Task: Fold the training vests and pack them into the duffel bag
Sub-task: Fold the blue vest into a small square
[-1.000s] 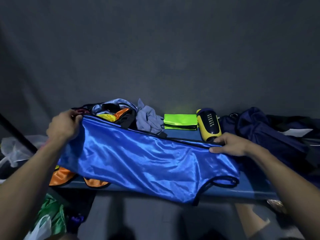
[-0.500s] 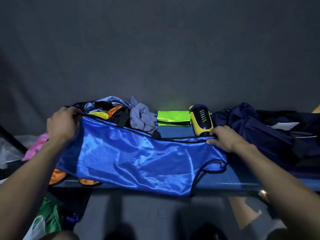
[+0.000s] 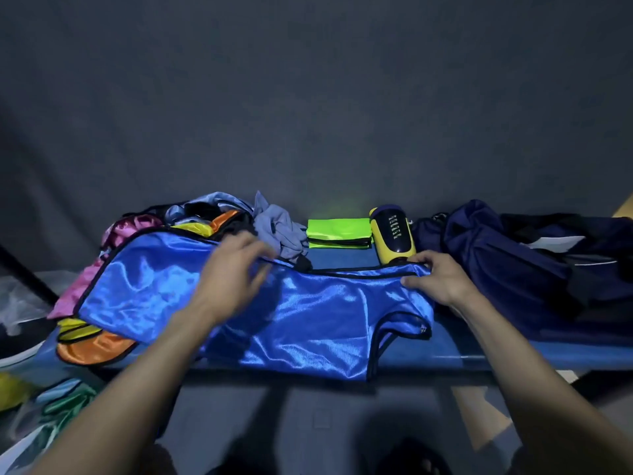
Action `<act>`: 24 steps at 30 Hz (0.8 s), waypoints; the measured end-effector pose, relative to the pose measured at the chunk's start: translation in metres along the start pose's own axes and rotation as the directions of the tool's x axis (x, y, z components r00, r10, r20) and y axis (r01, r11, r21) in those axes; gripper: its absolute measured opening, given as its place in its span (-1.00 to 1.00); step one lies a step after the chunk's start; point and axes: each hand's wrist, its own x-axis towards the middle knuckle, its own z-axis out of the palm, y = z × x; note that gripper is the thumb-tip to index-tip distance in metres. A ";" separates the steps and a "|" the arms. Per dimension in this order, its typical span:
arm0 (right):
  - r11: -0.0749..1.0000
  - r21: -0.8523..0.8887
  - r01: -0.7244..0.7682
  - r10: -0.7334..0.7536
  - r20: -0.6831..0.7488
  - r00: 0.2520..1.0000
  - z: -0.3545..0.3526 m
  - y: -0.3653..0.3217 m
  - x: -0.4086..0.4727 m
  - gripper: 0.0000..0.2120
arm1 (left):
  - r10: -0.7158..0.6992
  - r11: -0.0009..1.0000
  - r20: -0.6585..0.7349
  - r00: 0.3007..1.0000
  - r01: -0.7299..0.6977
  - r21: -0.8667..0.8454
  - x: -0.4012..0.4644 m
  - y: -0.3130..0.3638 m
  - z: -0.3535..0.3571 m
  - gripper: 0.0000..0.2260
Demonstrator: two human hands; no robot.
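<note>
blue training vest [image 3: 308,313] lies spread sideways over the front of the blue bench [image 3: 513,351], its shiny cloth wrinkled, its black-trimmed armhole end hanging a little past the bench's front edge at the right. its left end rests on a heap of other vests. navy duffel bag [image 3: 507,262] sits slumped at the right end of the bench, well apart from the heap and just beside the vest's right end. the heap of unfolded vests [image 3: 191,221] sits at the left, with pink, yellow, orange and pale blue cloth showing behind and under the blue one. right hand [image 3: 442,279] rests on the vest's upper right corner, thumb and fingers pinching the black-trimmed edge. left hand [image 3: 233,269] hovers above the middle of the vest's top edge, blurred, fingers loosely spread and holding nothing; whether the fingertips touch the cloth cannot be told. folded neon green vest [image 3: 337,233] lies flat at the back of the bench, between a crumpled grey cloth [image 3: 279,231] and a yellow and dark bottle-shaped thing [image 3: 394,234] lying just beside it, near the right hand.
</note>
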 end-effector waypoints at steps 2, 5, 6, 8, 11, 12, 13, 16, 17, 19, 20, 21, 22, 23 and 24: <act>0.987 0.160 0.007 -0.009 0.007 1.000 0.001 0.000 -0.006 -0.69 | 0.077 0.967 0.085 0.993 -0.054 -0.248 0.004 0.048 0.019 -0.93; 0.946 0.320 0.045 -0.047 -0.001 0.999 0.004 -0.008 -0.015 -0.73 | 0.161 0.891 0.147 0.976 -0.080 -0.448 0.013 0.099 0.057 -0.97; 0.934 0.353 0.055 -0.057 -0.005 0.998 0.005 -0.010 -0.017 -0.73 | 0.162 0.869 0.167 0.972 -0.061 -0.490 0.016 0.110 0.070 -0.94; 0.910 0.411 0.057 -0.064 0.003 0.998 0.008 -0.015 -0.021 -0.72 | 0.141 0.845 0.184 0.973 -0.021 -0.534 0.021 0.126 0.093 -0.87; 0.871 0.490 0.046 -0.064 0.019 0.998 0.006 -0.018 -0.024 -0.70 | 0.085 0.815 0.146 0.986 0.015 -0.580 0.028 0.143 0.112 -0.78; 0.855 0.518 0.036 -0.061 0.031 0.998 0.004 -0.018 -0.025 -0.70 | 0.065 0.809 0.115 0.991 0.015 -0.587 0.031 0.147 0.115 -0.75; 0.838 0.545 0.020 -0.057 0.053 0.997 0.002 -0.018 -0.026 -0.71 | 0.049 0.807 0.089 0.995 0.013 -0.591 0.035 0.148 0.117 -0.71; 0.806 0.592 -0.021 -0.104 0.176 0.979 -0.002 -0.017 -0.026 -0.81 | 0.055 0.832 0.064 0.996 -0.010 -0.555 0.045 0.147 0.123 -0.66; 0.802 0.596 -0.031 -0.124 0.217 0.968 -0.003 -0.018 -0.026 -0.79 | 0.062 0.846 0.063 0.996 -0.019 -0.533 0.047 0.146 0.125 -0.67; 0.800 0.598 -0.050 -0.131 0.256 0.958 -0.007 -0.020 -0.025 -0.73 | 0.057 0.853 0.054 0.997 -0.021 -0.521 0.049 0.144 0.128 -0.74; 0.796 0.602 -0.066 -0.124 0.269 0.955 -0.009 -0.021 -0.025 -0.70 | 0.049 0.845 0.049 0.998 -0.015 -0.534 0.050 0.142 0.129 -0.79; 0.784 0.614 -0.092 -0.117 0.291 0.949 -0.011 -0.021 -0.025 -0.67 | 0.041 0.830 0.045 0.998 -0.009 -0.558 0.051 0.140 0.129 -0.83; 0.769 0.628 -0.119 -0.115 0.319 0.941 -0.012 -0.021 -0.025 -0.64 | 0.033 0.811 0.042 0.999 -0.002 -0.585 0.051 0.138 0.129 -0.87; 0.755 0.640 -0.145 -0.117 0.348 0.930 -0.014 -0.020 -0.026 -0.62 | 0.023 0.791 0.042 0.999 0.007 -0.612 0.052 0.135 0.128 -0.90; 0.748 0.642 -0.165 -0.122 0.378 0.918 -0.015 -0.019 -0.026 -0.59 | 0.010 0.772 0.044 0.999 0.020 -0.635 0.053 0.133 0.127 -0.92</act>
